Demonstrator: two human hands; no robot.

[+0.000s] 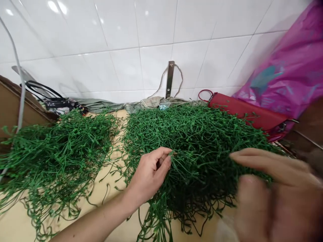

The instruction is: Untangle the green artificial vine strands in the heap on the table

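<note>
Thin green stems with small branched tips, seemingly artificial plant stems, lie in a large tangled pile (191,131) in front of me. My left hand (151,171) is over the near left part of this pile. Its thumb and index finger pinch together on a few stems (180,161). A loose bunch (158,215) hangs down below that hand. Close to the camera on the right is my right hand (282,195), blurred by motion. Its fingers are apart above the pile's right side, and nothing shows between them.
Another pile of green stems (68,144) lies left on the pale yellow surface (101,205). A cardboard box (25,104) and grey cable (19,60) stand beyond it. A red bag (247,111) and pink plastic bag (285,67) sit back right, against the tiled wall (121,70).
</note>
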